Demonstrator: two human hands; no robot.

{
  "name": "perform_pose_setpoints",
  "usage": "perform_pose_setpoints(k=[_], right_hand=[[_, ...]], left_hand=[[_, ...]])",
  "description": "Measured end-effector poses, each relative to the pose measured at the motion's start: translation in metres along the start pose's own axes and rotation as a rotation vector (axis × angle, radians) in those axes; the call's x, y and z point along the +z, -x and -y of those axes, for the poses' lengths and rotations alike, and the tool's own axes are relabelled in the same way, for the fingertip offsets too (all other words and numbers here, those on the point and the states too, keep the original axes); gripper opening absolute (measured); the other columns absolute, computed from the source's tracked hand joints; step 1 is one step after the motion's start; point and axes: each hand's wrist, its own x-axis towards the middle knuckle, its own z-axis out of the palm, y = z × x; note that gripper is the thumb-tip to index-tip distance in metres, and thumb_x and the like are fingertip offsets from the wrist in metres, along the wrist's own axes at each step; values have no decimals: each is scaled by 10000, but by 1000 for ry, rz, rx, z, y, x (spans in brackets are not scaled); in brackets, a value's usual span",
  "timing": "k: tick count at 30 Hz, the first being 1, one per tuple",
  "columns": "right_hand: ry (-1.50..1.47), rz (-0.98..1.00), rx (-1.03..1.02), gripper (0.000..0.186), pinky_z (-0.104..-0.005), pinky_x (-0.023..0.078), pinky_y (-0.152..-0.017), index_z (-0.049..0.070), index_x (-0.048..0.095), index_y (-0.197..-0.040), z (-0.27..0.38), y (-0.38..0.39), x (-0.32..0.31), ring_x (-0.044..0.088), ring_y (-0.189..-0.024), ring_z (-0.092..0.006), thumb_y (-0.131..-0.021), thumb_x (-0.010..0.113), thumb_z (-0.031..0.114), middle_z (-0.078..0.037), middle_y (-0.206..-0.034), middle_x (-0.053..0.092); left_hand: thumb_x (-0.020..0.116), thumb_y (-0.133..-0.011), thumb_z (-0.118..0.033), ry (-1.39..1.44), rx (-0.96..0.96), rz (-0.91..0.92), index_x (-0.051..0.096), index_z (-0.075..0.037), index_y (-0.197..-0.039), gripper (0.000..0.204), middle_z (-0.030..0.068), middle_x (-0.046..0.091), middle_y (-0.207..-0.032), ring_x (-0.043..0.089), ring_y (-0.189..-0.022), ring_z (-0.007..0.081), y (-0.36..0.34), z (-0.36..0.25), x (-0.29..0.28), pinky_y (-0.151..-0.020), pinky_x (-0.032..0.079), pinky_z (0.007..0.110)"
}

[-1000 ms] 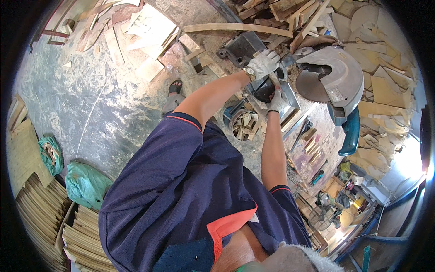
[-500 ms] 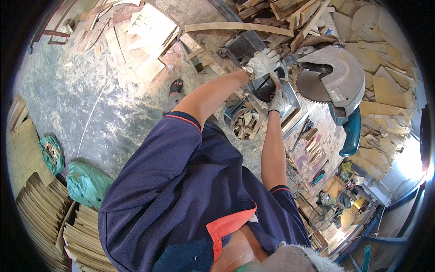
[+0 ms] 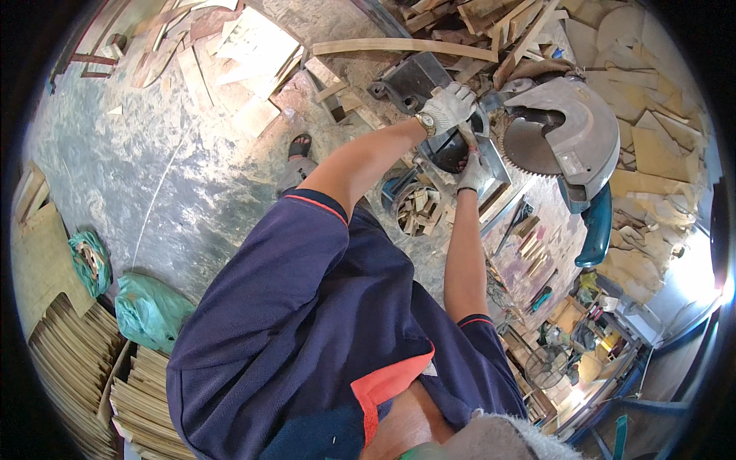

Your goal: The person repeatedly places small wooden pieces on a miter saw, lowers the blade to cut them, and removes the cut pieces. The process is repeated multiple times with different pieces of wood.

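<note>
My left hand point(image 3: 451, 106), in a pale work glove with a watch at the wrist, is closed over the upper end of a short wood piece point(image 3: 467, 136). Closer to me, my right hand point(image 3: 474, 170), gloved too, has its fingers curled round the lower end of that piece. Both hands are over the dark round base point(image 3: 445, 152) of a mitre saw. Right of them, the saw's toothed blade point(image 3: 529, 146) stands apart from my fingers, under a grey guard point(image 3: 586, 134) with a teal handle point(image 3: 595, 238). My palms hide part of the wood.
A bucket of wood offcuts point(image 3: 418, 211) stands below the saw base. Scrap wood point(image 3: 491, 19) is heaped beyond it, with a long curved strip point(image 3: 406, 47) in front. Thin boards point(image 3: 652, 153) cover the right side. Teal bags point(image 3: 149, 310) and stacked slats point(image 3: 73, 368) lie at left.
Both hands keep nearly the same place and hold on the wood piece. My left arm and sleeve have shifted slightly to the right. The saw has not visibly moved.
</note>
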Motion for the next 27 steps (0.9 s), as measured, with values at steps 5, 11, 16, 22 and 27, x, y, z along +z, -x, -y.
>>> perform_pose_setpoints(k=[5,11,16,22,27], right_hand=[[-268,-74,6,237,-275,443,-460,27,685,-987,10,13,-37,546,-499,-146,-960,729,258,-36,-694,616],[-705,270,-297,534,-475,527,-891,75,643,-1248,141,34,-179,653,-964,-275,-1028,482,534,-83,-1028,709],[28,97,-435,692,-407,576,-881,-26,560,-1390,308,84,-223,684,-1065,-281,-983,605,532,-158,-1167,710],[977,88,-376,526,-354,581,-594,20,564,-1369,336,111,-168,712,-703,-230,-919,633,281,-145,-1000,705],[222,49,-153,427,-299,544,-507,12,525,-1270,235,174,-134,665,-651,-160,-858,628,57,-95,-780,615]], left_hand=[[576,-936,-215,77,65,16,676,-117,-1123,233,67,650,-1244,583,-1202,261,-1,10,0,-1047,455,397],[569,-931,-182,14,191,67,639,-134,-1179,263,64,647,-1260,574,-1243,252,-3,23,-5,-1101,408,403],[585,-893,-173,0,221,91,620,-127,-1122,236,68,651,-1169,584,-1177,255,-10,25,-6,-1020,421,423],[562,-929,-165,-47,249,156,599,-114,-1253,330,88,644,-1231,572,-1208,264,-9,27,-12,-1054,404,454],[533,-979,-171,-92,245,299,577,-112,-1324,353,91,604,-1333,528,-1282,268,-14,26,-17,-1084,383,475]])
